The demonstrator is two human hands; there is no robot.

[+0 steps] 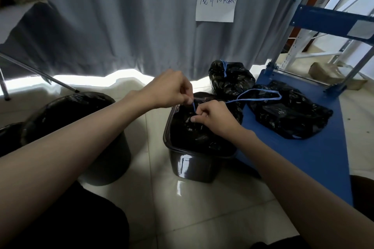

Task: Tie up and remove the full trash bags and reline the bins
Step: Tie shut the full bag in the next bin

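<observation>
A dark rectangular bin stands on the tiled floor, holding a full black trash bag. A blue drawstring comes off the bag's top and loops out to the right. My left hand pinches a short upright stretch of the string above the bag. Just below and to the right, my right hand grips the string too, fingers curled. A round black bin lined with a black bag stands to the left.
Two tied black bags lie on or beside a blue platform cart at the right. A grey curtain with a handwritten paper sign hangs behind. A metal stand leg is at the left.
</observation>
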